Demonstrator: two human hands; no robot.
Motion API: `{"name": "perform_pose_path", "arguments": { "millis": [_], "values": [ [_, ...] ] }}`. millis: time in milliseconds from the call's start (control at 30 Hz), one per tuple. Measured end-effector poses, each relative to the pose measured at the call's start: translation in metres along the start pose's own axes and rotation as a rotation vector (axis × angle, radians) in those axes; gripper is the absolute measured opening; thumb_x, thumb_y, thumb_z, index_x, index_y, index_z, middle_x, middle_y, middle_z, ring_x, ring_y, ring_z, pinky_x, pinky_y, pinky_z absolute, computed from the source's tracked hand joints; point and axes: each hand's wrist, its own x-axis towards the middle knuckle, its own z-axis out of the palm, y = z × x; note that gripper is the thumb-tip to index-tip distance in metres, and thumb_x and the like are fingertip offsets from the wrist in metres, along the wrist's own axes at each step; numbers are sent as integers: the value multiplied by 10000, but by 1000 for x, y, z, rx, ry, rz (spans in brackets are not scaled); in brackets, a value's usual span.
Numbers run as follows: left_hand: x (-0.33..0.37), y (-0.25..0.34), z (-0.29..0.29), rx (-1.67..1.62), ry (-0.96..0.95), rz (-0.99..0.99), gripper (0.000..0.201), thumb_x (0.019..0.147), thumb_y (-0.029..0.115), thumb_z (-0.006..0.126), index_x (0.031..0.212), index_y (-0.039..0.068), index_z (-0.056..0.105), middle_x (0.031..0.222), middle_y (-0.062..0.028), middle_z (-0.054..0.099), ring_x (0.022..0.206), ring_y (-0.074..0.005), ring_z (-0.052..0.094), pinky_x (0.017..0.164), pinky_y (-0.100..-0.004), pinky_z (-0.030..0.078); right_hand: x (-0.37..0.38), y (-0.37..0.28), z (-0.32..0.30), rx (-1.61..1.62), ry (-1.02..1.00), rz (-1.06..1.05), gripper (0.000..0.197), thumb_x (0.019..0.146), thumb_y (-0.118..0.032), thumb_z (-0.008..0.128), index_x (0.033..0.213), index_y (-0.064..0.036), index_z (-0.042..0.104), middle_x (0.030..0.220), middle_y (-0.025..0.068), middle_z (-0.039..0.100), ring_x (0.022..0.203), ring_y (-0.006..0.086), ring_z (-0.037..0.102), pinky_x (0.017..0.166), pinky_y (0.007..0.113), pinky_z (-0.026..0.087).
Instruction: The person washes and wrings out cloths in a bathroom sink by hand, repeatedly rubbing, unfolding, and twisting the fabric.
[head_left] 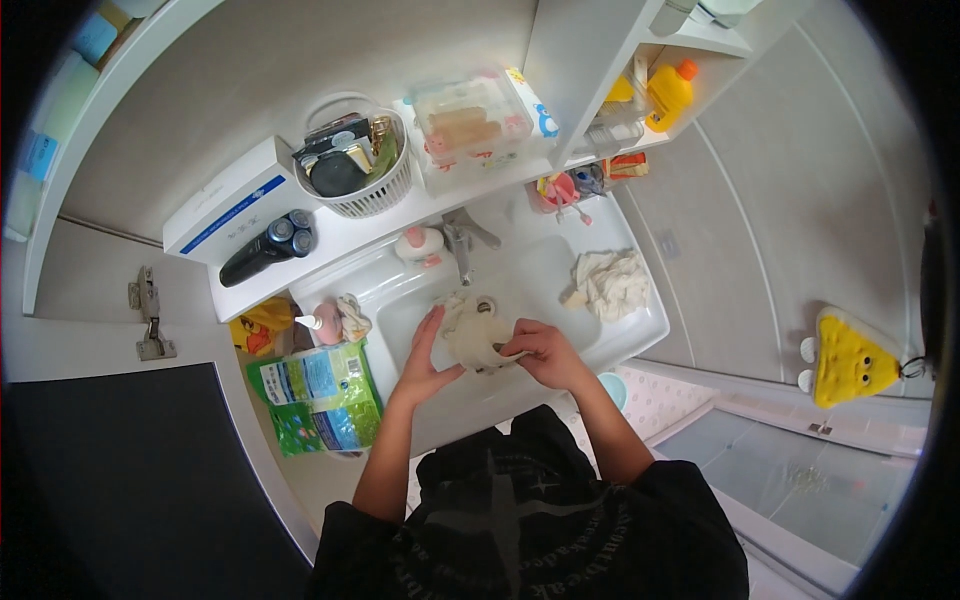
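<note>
A pale cream piece that looks like cloth (472, 340) hangs bunched over the sink basin, near the drain. My right hand (550, 355) pinches its right edge between thumb and fingers. Beside its left edge, my left hand (425, 362) has its fingers stretched and thumb apart; whether it touches the piece is hard to tell. More whitish material lies just behind, partly covered. Around them is the white sink (400, 315), with a metal faucet (460, 245) at its back. A crumpled white cloth (612, 284) rests on the sink's right side.
On the left rim stand a pink pump bottle (325, 323) and a white soap bottle (419, 245). A green and blue package (320, 395) lies at left. The shelf behind holds an electric shaver (262, 250), a white basket (372, 200) and a clear box (470, 115).
</note>
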Motion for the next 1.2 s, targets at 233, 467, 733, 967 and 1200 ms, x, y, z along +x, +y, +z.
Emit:
{"name": "perform_pose_path", "arguments": {
  "millis": [233, 467, 733, 967, 1200],
  "values": [
    [19, 47, -14, -236, -500, -186, 924, 725, 234, 858, 1501, 80, 381, 1340, -90, 572, 1120, -199, 570, 994, -313, 429, 9, -18, -18, -123, -168, -123, 366, 652, 141, 613, 870, -123, 743, 800, 47, 514, 768, 232, 561, 644, 333, 450],
    [18, 65, -16, -69, -318, -59, 423, 754, 264, 844, 1103, 60, 719, 1092, -92, 659, 980, -189, 606, 842, -308, 480, 13, -16, -27, -152, -117, -252, 365, 677, 121, 653, 887, -157, 759, 835, 44, 497, 764, 218, 551, 633, 315, 447],
    [15, 96, -32, 173, 34, 221, 146, 860, 142, 721, 960, 36, 716, 892, -122, 671, 660, -315, 637, 635, -354, 528, 17, -16, -26, -362, 38, 48, 488, 689, 59, 669, 1125, -156, 713, 931, 67, 554, 864, 276, 595, 714, 382, 502],
    [12, 108, -35, 72, -20, 37, 126, 895, 130, 681, 964, 27, 700, 878, -119, 664, 685, -278, 639, 589, -338, 517, 9, 45, -37, -729, -152, -60, 310, 693, -110, 753, 994, -84, 687, 888, 97, 632, 882, 318, 620, 743, 422, 506],
    [6, 100, -47, 130, 6, 18, 231, 840, 211, 746, 995, 46, 700, 903, -129, 677, 697, -290, 633, 645, -359, 527, 12, 37, -47, -175, 67, 333, 267, 712, -159, 793, 909, -41, 657, 857, 136, 663, 805, 322, 647, 730, 379, 507]
  ]
}}
